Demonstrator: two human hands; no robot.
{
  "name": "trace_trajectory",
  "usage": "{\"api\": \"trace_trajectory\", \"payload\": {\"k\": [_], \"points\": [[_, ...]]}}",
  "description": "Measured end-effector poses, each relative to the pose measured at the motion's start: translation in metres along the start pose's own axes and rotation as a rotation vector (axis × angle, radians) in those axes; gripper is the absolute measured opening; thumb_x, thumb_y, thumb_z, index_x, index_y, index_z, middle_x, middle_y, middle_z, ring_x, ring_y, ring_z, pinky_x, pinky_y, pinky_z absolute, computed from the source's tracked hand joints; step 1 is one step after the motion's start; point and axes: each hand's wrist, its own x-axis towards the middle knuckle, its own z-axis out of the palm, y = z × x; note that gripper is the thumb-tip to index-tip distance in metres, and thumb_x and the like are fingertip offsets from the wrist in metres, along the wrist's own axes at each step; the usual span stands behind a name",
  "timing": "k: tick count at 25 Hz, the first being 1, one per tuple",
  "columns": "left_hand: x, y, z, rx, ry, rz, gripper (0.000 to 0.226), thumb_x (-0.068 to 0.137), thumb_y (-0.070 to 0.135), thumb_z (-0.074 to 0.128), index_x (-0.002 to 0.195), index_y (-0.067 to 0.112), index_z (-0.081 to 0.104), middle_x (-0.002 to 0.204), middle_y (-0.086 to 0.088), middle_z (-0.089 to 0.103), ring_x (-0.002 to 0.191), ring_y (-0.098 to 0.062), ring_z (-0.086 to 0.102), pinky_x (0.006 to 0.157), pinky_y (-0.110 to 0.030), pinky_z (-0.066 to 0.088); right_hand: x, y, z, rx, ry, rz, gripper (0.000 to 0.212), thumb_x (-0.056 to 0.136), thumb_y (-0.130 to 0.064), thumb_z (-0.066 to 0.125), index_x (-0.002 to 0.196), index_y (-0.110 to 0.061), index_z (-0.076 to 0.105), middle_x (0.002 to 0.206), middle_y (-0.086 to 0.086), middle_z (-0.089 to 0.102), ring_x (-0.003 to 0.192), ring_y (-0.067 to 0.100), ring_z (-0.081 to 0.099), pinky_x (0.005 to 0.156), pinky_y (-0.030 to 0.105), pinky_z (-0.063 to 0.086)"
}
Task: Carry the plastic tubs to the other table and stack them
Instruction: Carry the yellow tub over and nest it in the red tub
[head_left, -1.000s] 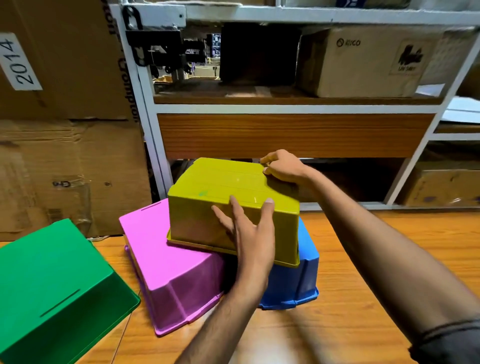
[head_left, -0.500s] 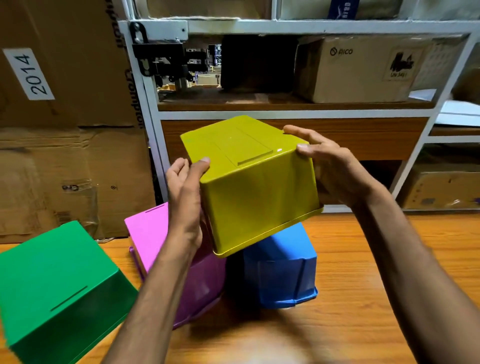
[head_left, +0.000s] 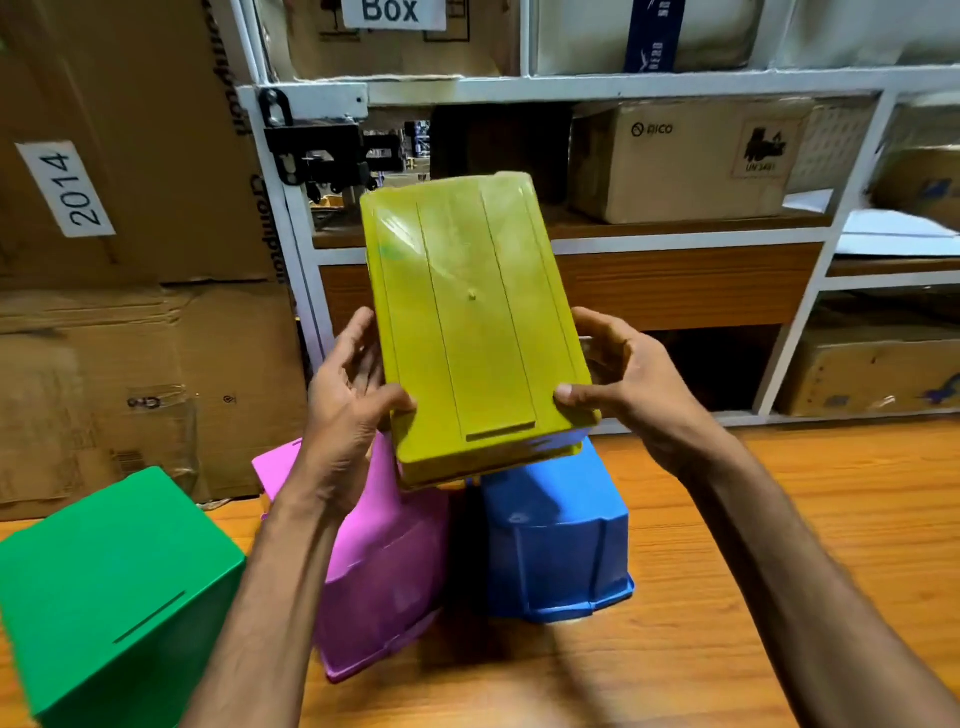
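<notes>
Three tubs lie upside down on the wooden table (head_left: 779, 519): the green tub (head_left: 104, 587) at the left, then the pink tub (head_left: 384, 561) and the blue tub (head_left: 550, 545) close together. Above these two, the yellow tub (head_left: 467, 322) is in the air, grasped at its sides by the left hand (head_left: 348, 405) and the right hand (head_left: 628, 384).

Yellow-green rectangular plastic tub (head_left: 470, 332): glossy, smooth, ribbed base. Orange-brown wooden table (head_left: 779, 519): grained, slight sheen. Brown cardboard boxes (head_left: 130, 338): matt, creased; white metal shelf frame (head_left: 571, 83): painted.

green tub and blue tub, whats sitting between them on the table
The pink tub, lying upside down, fills the stretch between the green tub and the blue tub. This shows in the head view.
</notes>
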Motion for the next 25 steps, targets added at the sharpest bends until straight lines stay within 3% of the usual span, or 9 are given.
{"api": "trace_trajectory", "payload": {"k": [2,5,7,10,13,15,19,22,25], "points": [[-0.001,0.0,-0.003,0.009,-0.038,0.019,0.092,0.074,-0.029,0.052,0.155,0.013,0.041,0.141,0.009,0.064,0.131,-0.004,0.059,0.095,-0.021,0.053,-0.002,0.0,0.004,-0.118,-0.048,-0.003,0.101,0.068,0.013,0.086,0.154,-0.019,0.044,0.136,-0.009,0.067,0.124,0.0,0.062,0.105,0.026,0.053],[0.002,0.0,-0.005,-0.111,-0.029,-0.003,0.067,0.08,-0.008,0.054,0.143,0.015,0.053,0.136,0.0,0.069,0.128,-0.013,0.061,0.101,-0.031,0.05,-0.005,0.006,0.011,-0.313,0.003,-0.071,0.106,0.063,0.007,0.091,0.152,-0.025,0.043,0.129,-0.029,0.054,0.114,-0.03,0.045,0.095,-0.002,0.038],[0.003,-0.002,-0.009,-0.18,0.008,-0.083,0.059,0.089,0.017,0.063,0.147,0.013,0.052,0.142,-0.006,0.065,0.136,-0.022,0.056,0.118,-0.043,0.038,-0.004,0.018,0.016,-0.283,0.067,-0.11,0.107,0.063,0.008,0.091,0.15,-0.031,0.044,0.14,-0.018,0.053,0.125,-0.016,0.051,0.101,0.012,0.047],[0.002,-0.003,-0.019,-0.263,0.049,-0.213,0.066,0.095,0.061,0.055,0.141,0.013,0.061,0.141,-0.009,0.065,0.136,-0.03,0.055,0.12,-0.052,0.036,-0.001,0.026,0.019,-0.154,0.145,-0.171,0.09,0.068,0.018,0.077,0.136,-0.038,0.058,0.149,-0.004,0.054,0.135,0.009,0.055,0.106,0.048,0.053],[0.003,0.003,-0.029,-0.373,0.117,-0.234,0.077,0.094,0.079,0.036,0.111,0.013,0.073,0.111,-0.009,0.071,0.106,-0.029,0.061,0.098,-0.047,0.052,-0.002,0.022,0.019,0.055,0.145,-0.204,0.062,0.075,0.026,0.056,0.123,-0.012,0.068,0.143,0.004,0.063,0.135,0.019,0.059,0.099,0.044,0.057],[0.004,0.003,-0.029,-0.368,0.118,-0.224,0.08,0.092,0.082,0.032,0.105,0.015,0.073,0.11,-0.01,0.069,0.103,-0.027,0.063,0.091,-0.045,0.057,-0.004,0.019,0.02,0.166,0.19,-0.192,0.039,0.08,0.011,0.057,0.115,0.0,0.068,0.13,0.009,0.071,0.127,0.028,0.065,0.091,0.045,0.058],[0.001,0.003,-0.023,-0.318,0.125,-0.244,0.089,0.09,0.085,0.028,0.121,0.012,0.068,0.122,-0.014,0.066,0.117,-0.034,0.061,0.101,-0.051,0.054,-0.001,0.007,0.023,0.376,0.312,-0.05,0.025,0.101,-0.021,0.06,0.122,-0.013,0.071,0.116,0.009,0.077,0.105,0.02,0.071,0.1,0.05,0.053],[0.003,0.0,-0.02,-0.283,0.076,-0.221,0.078,0.095,0.078,0.033,0.129,0.017,0.07,0.12,-0.012,0.071,0.113,-0.029,0.066,0.099,-0.049,0.054,0.003,0.005,0.021,0.305,0.328,-0.028,0.032,0.1,-0.03,0.064,0.127,-0.015,0.072,0.122,0.009,0.076,0.112,0.022,0.072,0.104,0.054,0.052],[0.002,-0.004,-0.014,-0.251,0.084,-0.185,0.037,0.105,0.043,0.045,0.096,0.032,0.079,0.097,0.003,0.074,0.091,-0.017,0.068,0.08,-0.036,0.062,0.007,0.016,0.014,0.297,0.159,-0.056,0.063,0.082,-0.037,0.083,0.139,-0.017,0.064,0.14,0.007,0.066,0.134,0.03,0.06,0.114,0.054,0.046]]}}
